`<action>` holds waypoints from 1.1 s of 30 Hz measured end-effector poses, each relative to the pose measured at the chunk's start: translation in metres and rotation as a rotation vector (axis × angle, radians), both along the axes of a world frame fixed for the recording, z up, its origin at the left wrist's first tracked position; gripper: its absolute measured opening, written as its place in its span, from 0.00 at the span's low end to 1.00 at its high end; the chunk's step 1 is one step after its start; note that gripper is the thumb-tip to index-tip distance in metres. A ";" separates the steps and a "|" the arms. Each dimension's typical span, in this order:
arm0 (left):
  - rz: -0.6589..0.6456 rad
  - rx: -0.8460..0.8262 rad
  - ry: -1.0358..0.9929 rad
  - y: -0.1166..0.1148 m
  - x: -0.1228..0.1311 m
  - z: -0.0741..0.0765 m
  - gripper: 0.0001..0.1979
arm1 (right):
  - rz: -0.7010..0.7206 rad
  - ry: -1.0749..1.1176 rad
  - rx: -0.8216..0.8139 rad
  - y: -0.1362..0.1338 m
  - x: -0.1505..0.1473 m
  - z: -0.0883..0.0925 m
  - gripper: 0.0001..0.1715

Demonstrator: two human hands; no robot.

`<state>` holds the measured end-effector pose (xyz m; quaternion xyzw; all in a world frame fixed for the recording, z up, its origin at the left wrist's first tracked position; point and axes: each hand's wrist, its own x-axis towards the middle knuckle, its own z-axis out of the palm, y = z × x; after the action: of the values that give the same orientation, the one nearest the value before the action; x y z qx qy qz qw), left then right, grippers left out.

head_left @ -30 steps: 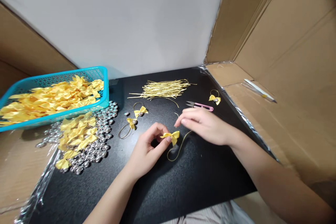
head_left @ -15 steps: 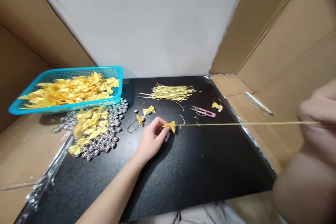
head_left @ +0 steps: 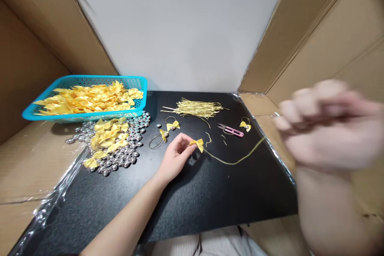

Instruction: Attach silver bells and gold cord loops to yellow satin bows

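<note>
My left hand (head_left: pixel 177 152) pinches a small yellow ribbon bow (head_left: pixel 197 144) just above the black table. A yellow cord (head_left: pixel 231 163) runs from the bow in a slack curve to the right, and its far end stops short of my other hand. Blurred and close to the camera, my right hand (head_left: pixel 327 124) hangs at the right with its fingers curled in; nothing shows in them. Nearby lie two yellow bows with silver beads and cord loops (head_left: pixel 163 135) (head_left: pixel 173 125). Cord scraps (head_left: pixel 208 140) rest behind the held bow.
A blue basket (head_left: pixel 144 96) of yellow bows stands at the left. In front of it are silver beads (head_left: pixel 118 162) and more bows (head_left: pixel 109 138). Cut cords (head_left: pixel 198 108) lie at the back, pink thread snips (head_left: pixel 234 131) and another beaded bow (head_left: pixel 245 126) to the right. Cardboard walls flank the table.
The cord, which was stretched straight to my right hand, now hangs slack with its end apart from it. My right hand has moved up and left. The left hand still pinches the bow.
</note>
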<state>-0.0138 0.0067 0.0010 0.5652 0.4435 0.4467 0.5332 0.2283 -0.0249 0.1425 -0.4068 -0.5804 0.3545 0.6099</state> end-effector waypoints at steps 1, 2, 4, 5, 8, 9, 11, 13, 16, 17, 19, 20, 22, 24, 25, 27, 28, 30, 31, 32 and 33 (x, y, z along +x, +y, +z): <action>-0.003 -0.002 -0.014 -0.002 0.000 0.002 0.09 | 0.107 0.103 -0.037 0.009 -0.011 -0.012 0.25; -0.006 -0.003 -0.027 -0.003 0.001 0.004 0.10 | 0.182 0.106 -0.104 0.017 -0.021 -0.028 0.23; -0.019 -0.008 -0.050 -0.005 0.001 0.006 0.10 | 0.217 0.000 -0.261 0.031 -0.038 -0.062 0.20; -0.029 -0.009 -0.057 -0.006 0.001 0.007 0.11 | 0.238 -0.065 -0.323 0.035 -0.044 -0.078 0.21; -0.062 0.003 -0.047 -0.007 -0.001 0.004 0.10 | 0.383 -0.078 -0.407 0.037 -0.057 -0.109 0.26; -0.071 0.010 -0.032 -0.007 -0.001 0.003 0.10 | 0.405 -0.067 -0.418 0.036 -0.060 -0.113 0.27; -0.082 0.026 0.010 -0.007 -0.002 -0.001 0.09 | 0.391 -0.056 -0.440 0.033 -0.063 -0.115 0.29; -0.072 0.038 0.046 -0.007 -0.001 -0.004 0.07 | 0.341 -0.037 -0.461 0.032 -0.065 -0.116 0.31; -0.043 0.026 0.040 -0.009 0.001 -0.007 0.12 | 0.280 0.019 -0.487 0.031 -0.066 -0.119 0.30; -0.042 0.011 0.029 -0.010 0.002 -0.008 0.14 | 0.265 0.035 -0.495 0.031 -0.066 -0.121 0.30; -0.056 -0.026 0.007 -0.012 0.004 -0.008 0.17 | 0.250 0.047 -0.506 0.030 -0.066 -0.124 0.29; -0.064 -0.047 -0.006 -0.013 0.004 -0.008 0.17 | 0.249 0.047 -0.507 0.029 -0.066 -0.126 0.29; -0.077 -0.098 -0.039 -0.014 0.005 -0.007 0.18 | 0.252 0.037 -0.499 0.027 -0.067 -0.127 0.28; -0.085 -0.150 -0.067 -0.015 0.005 -0.007 0.18 | 0.248 0.013 -0.475 0.026 -0.067 -0.128 0.27; -0.087 -0.177 -0.076 -0.015 0.004 -0.006 0.18 | 0.239 -0.011 -0.456 0.025 -0.067 -0.127 0.26; -0.088 -0.235 -0.094 -0.015 0.004 -0.005 0.18 | 0.203 -0.092 -0.398 0.023 -0.068 -0.127 0.25; -0.087 -0.267 -0.103 -0.015 0.003 -0.004 0.18 | 0.183 -0.140 -0.362 0.022 -0.068 -0.126 0.24; -0.085 -0.329 -0.123 -0.015 0.003 -0.001 0.20 | 0.148 -0.222 -0.295 0.022 -0.068 -0.126 0.24; -0.082 -0.353 -0.133 -0.014 0.003 0.000 0.21 | 0.141 -0.244 -0.272 0.021 -0.068 -0.126 0.24; -0.080 -0.374 -0.143 -0.014 0.003 0.001 0.23 | 0.143 -0.252 -0.260 0.022 -0.068 -0.126 0.24; -0.075 -0.391 -0.155 -0.014 0.003 0.002 0.24 | 0.150 -0.249 -0.256 0.022 -0.068 -0.126 0.23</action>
<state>-0.0103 -0.0074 0.0028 0.4312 0.4579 0.3740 0.6816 0.1604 -0.0032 0.0166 -0.4773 -0.6301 0.4171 0.4485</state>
